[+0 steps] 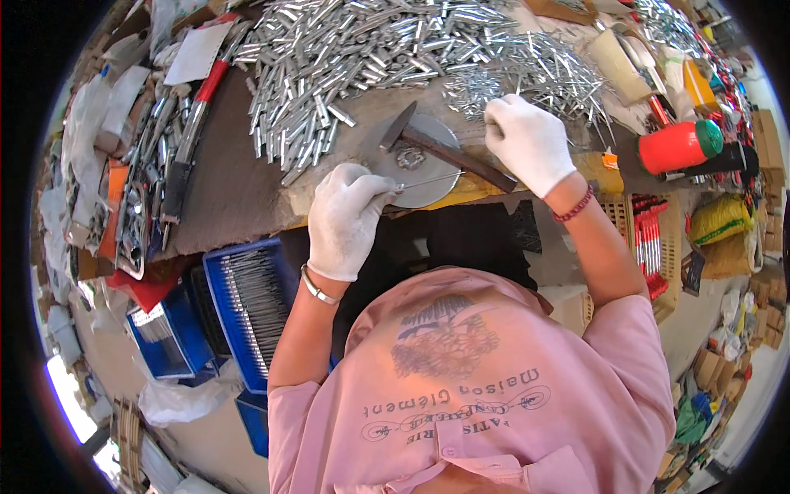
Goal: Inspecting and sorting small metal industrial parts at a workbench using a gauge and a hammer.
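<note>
My left hand [350, 216], in a white glove, is closed in a pinch on a thin metal rod [436, 179]. The rod points right, over a round metal plate [420, 194] at the bench's front edge. Across that plate lies a hammer [457, 151] with a dark head and wooden handle. My right hand [531, 138], also gloved, hovers beyond the handle's end with its fingers curled together; whatever they hold is hidden. Just left of it is a heap of small shiny metal pieces [471, 92]. Small parts [410, 158] sit in a cluster beside the hammer.
A large pile of short metal tubes [346, 58] covers the back of the bench, with thin rods [559, 70] to its right. Blue bins [216, 267] stand below on the left. A red canister [676, 148] lies at the right, and a red-handled tool [202, 103] at the left.
</note>
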Demonstrator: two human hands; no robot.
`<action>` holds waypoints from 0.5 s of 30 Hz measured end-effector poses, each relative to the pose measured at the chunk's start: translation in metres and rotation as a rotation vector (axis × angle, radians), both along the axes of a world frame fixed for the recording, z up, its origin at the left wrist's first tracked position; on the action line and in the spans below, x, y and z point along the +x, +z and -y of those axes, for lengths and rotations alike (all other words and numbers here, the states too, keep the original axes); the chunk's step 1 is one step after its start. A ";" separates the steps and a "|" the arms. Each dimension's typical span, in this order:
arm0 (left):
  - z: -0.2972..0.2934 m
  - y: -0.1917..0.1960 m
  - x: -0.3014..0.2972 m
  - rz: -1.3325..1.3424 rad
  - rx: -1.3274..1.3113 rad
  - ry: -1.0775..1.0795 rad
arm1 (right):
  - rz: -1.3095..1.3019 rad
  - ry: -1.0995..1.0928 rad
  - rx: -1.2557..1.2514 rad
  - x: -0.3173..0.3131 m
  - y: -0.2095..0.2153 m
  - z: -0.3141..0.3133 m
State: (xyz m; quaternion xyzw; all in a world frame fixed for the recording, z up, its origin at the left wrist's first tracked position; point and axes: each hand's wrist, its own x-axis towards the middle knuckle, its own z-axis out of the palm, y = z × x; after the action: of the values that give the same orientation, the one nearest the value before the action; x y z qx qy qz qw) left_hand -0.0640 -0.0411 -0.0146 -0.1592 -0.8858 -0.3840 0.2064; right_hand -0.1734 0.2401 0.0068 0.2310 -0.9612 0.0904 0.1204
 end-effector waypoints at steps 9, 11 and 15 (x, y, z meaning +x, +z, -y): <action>0.001 -0.007 0.003 0.072 0.020 0.028 | 0.459 0.296 -0.685 0.056 0.014 0.065; 0.002 -0.009 0.002 -0.001 -0.029 0.034 | 0.261 0.360 -0.605 0.056 0.004 0.072; 0.002 -0.011 0.002 -0.020 -0.016 0.055 | 0.202 0.393 -0.545 0.056 0.001 0.077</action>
State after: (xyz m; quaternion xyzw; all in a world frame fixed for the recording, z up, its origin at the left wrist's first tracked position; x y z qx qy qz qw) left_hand -0.0620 -0.0427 -0.0254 -0.1403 -0.8907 -0.3697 0.2244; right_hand -0.1174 0.1633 0.0078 0.3609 -0.8459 0.3877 0.0622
